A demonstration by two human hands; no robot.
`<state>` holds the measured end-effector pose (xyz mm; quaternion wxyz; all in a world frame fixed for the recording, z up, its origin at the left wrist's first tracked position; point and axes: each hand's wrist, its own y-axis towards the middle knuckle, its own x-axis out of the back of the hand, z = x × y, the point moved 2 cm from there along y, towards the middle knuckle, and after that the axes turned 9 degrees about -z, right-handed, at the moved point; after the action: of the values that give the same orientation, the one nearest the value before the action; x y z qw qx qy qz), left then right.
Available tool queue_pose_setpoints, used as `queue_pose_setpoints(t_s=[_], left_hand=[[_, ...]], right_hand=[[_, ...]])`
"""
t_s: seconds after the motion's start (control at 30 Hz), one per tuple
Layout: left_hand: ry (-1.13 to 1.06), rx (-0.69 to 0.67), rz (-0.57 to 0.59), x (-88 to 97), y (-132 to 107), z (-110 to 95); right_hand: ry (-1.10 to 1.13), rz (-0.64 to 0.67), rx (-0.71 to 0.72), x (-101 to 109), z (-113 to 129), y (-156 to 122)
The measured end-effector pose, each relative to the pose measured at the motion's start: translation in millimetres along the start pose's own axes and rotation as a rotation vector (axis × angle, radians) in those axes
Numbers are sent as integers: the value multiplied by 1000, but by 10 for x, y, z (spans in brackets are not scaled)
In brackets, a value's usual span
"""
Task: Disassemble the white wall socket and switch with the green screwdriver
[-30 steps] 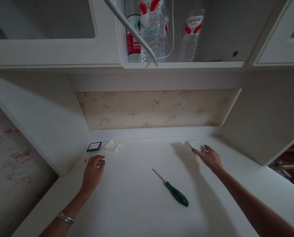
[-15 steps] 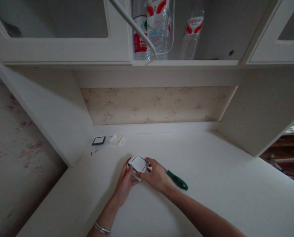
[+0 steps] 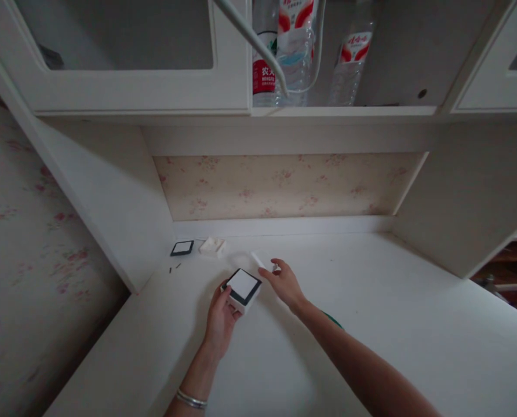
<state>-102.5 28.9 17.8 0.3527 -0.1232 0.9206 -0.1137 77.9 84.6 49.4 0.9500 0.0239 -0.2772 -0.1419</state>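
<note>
My left hand [image 3: 221, 313] grips a square white switch unit with a dark frame [image 3: 242, 286] just above the white desk [image 3: 397, 324]. My right hand [image 3: 284, 281] hovers right beside it, its fingers pinched on a thin white plate [image 3: 258, 260] that sticks up to the left. The green screwdriver handle [image 3: 333, 318] barely shows behind my right forearm. A silver bracelet sits on my left wrist.
At the back left of the desk lie a dark-framed square part [image 3: 182, 248], a white plastic part [image 3: 212, 246] and two small screws [image 3: 174, 267]. Water bottles [image 3: 297, 52] stand on the shelf above. White side panels wall the desk in left and right.
A second ago my hands were apart on the desk. They came together on the white unit; now my right hand has lifted a thin white plate off it. The screwdriver is now hidden behind my forearm.
</note>
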Motion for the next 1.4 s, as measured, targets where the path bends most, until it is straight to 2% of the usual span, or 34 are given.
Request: queue_pose_setpoints(t_s=[0.07, 0.17, 0.5, 0.77, 1.03, 1.13, 1.2, 1.3, 1.4], left_hand=[[-5, -11, -24, 21, 12, -7], [-6, -43, -60, 46, 43, -10], [114, -30, -176, 110, 120, 41], [154, -65, -171, 59, 58, -20], [181, -7, -105, 108, 136, 70], [201, 18, -66, 95, 129, 88], [214, 35, -28, 70, 85, 73], [255, 85, 61, 17, -24, 40], [285, 100, 219, -36, -129, 31]], right_hand=[[-145, -2, 67, -71, -69, 123], [-238, 34, 136, -223, -112, 249], [-404, 137, 222, -786, 30, 563], [-520, 206, 328, -929, 103, 572], [-534, 291, 360, -1124, 185, 795], [-485, 303, 383, -1048, 203, 820], [-452, 271, 381, -898, 180, 795], [-412, 200, 363, -507, 59, 675], [-387, 142, 344, 33, -209, 429]])
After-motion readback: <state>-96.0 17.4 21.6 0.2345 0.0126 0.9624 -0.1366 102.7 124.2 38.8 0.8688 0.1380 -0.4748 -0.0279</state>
